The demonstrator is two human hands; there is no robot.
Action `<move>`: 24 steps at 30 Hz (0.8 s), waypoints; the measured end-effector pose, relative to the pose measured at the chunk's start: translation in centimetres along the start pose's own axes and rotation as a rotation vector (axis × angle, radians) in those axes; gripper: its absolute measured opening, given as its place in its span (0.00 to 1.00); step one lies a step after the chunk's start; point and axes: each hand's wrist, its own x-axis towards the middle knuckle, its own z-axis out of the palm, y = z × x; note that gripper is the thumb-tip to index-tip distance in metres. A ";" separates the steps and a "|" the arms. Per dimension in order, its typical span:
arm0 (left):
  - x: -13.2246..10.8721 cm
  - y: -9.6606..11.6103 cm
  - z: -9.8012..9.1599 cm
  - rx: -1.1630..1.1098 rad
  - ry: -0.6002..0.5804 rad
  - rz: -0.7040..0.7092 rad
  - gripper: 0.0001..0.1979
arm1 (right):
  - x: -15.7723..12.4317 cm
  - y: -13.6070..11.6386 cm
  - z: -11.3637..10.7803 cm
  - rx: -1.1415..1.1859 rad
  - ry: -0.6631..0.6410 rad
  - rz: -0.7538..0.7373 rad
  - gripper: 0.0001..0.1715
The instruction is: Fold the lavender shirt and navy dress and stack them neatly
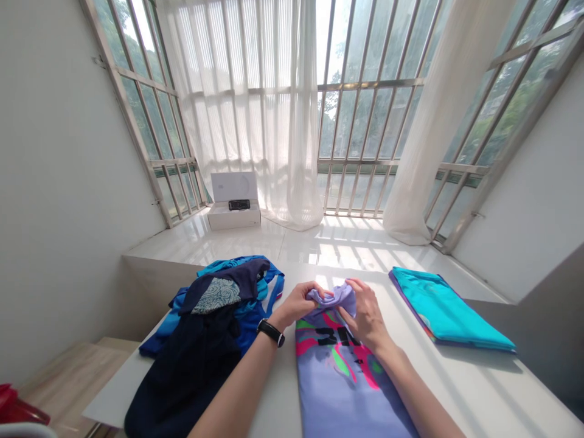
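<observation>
Head: lavender shirt (pixel 342 377) bunched between left hand (pixel 298 304) and right hand (pixel 367 316).

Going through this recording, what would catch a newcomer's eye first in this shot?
The left hand and right hand grip the gathered top of a lavender shirt with a pink and black print, mid-table. A heap of navy and blue clothes lies to its left, a folded turquoise garment to its right. Ahead, a tall barred window glows with daylight.

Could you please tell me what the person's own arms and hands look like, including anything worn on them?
The left forearm and right forearm are bare, with no sleeves in view. A black wristwatch sits at the left hand; the right hand shows no watch or band.
</observation>
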 end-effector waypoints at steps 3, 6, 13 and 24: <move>-0.4 0.0 0.3 0.116 -0.182 0.002 0.08 | 0.2 0.1 -0.6 -0.091 -0.061 -0.071 0.37; -0.7 -0.4 0.4 0.164 -0.317 -0.026 0.10 | 0.2 -0.3 -1.0 -0.096 -0.243 -0.157 0.28; -0.8 -0.2 -0.1 0.135 -0.329 -0.082 0.10 | 0.6 0.1 -2.4 -0.015 -0.384 -0.071 0.19; -0.6 -0.8 -1.6 -0.014 0.113 -0.061 0.17 | 0.4 1.4 -1.4 0.038 -0.108 0.030 0.15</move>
